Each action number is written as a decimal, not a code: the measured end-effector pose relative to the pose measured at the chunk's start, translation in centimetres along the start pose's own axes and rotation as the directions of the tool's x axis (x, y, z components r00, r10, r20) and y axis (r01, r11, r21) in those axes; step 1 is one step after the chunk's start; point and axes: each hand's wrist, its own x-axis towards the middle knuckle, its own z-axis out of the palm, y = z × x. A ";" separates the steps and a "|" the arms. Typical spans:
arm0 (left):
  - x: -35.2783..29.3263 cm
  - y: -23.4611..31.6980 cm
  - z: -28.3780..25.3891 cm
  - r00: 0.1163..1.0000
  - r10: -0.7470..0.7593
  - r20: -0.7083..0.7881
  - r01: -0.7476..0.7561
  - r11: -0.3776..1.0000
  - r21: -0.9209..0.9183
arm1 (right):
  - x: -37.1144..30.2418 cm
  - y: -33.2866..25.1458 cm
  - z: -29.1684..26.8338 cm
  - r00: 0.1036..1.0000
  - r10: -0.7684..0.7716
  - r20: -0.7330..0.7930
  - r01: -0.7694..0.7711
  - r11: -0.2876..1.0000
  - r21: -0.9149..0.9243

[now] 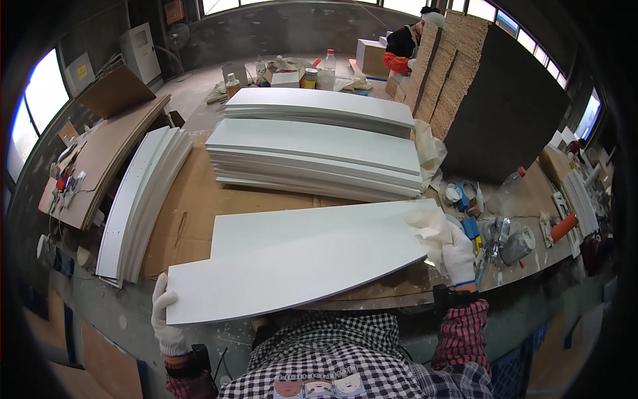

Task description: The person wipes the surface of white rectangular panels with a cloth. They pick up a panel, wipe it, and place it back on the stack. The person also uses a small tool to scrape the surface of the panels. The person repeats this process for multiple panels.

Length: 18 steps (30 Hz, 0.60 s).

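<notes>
A white panel [286, 276] with a curved near edge lies in front of me, its left end sticking out past the table edge. My left hand [167, 316], in a white glove, grips that left end with the fingers mostly behind it. At the panel's right end, my gloved right hand [457, 256] is closed on a crumpled white cloth [430, 226], which touches the surface. The far left outline has a step; I cannot tell whether a second panel lies underneath. Beyond it stand stacked white panels [312, 156], on brown cardboard [179, 223].
More white panels [143, 199] stand on edge at left. Tall dark-faced boards [502, 100] rise at back right, near another person [402, 50]. Tape rolls, a clear bottle [508, 189] and a red-orange roller [563, 227] lie at right. Bottles and jars [309, 78] sit behind the stacks.
</notes>
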 end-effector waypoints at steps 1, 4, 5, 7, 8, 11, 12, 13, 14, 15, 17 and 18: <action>0.2 0.7 -0.2 1.000 0.023 0.002 -0.023 0.999 -0.048 | -0.1 -0.5 -0.1 0.991 0.120 0.054 -0.129 0.969 0.212; 1.0 4.0 0.7 0.996 0.073 -0.044 -0.075 0.996 -0.041 | 0.9 -0.4 0.2 0.991 0.135 0.007 -0.125 0.893 0.433; 1.0 4.1 -0.3 0.998 0.054 -0.041 -0.052 0.998 0.034 | 1.3 -0.9 0.5 0.986 0.168 0.019 -0.149 0.808 0.570; 1.2 4.3 -2.6 0.999 0.010 -0.040 -0.003 0.984 0.177 | 2.6 -2.0 1.0 0.982 0.175 -0.075 -0.105 0.824 0.556; 0.8 4.5 -2.5 0.989 -0.067 -0.134 0.085 0.988 0.130 | 3.1 -2.8 1.2 0.976 0.179 -0.122 -0.084 0.833 0.546; -0.1 4.7 -2.2 0.902 -0.319 -0.290 0.320 0.946 -0.045 | 4.1 -3.1 1.9 0.974 0.123 -0.190 -0.045 0.928 0.370; -0.3 3.8 -3.0 0.873 -0.408 -0.266 0.397 0.913 -0.096 | 4.5 -3.0 2.2 0.972 0.100 -0.213 -0.033 0.954 0.299; -1.0 2.9 -4.0 0.831 -0.496 -0.251 0.475 0.868 -0.143 | 4.1 -4.3 3.3 0.981 0.067 -0.182 0.001 0.936 0.353; -1.0 2.8 -4.1 0.782 -0.584 -0.218 0.552 0.811 -0.192 | 3.7 -5.1 4.5 0.986 0.037 -0.163 0.025 0.931 0.363; -1.4 2.9 -3.4 0.744 -0.630 -0.221 0.593 0.776 -0.216 | 3.5 -5.8 5.6 0.990 0.006 -0.143 0.049 0.926 0.375; -1.8 3.3 -2.4 0.726 -0.661 -0.191 0.609 0.746 -0.270 | 3.6 -5.2 6.7 0.975 -0.192 -0.110 0.198 0.979 0.048; -2.0 3.5 -2.0 0.717 -0.675 -0.177 0.615 0.731 -0.296 | 3.4 -5.2 7.6 0.960 -0.268 -0.083 0.259 0.960 -0.108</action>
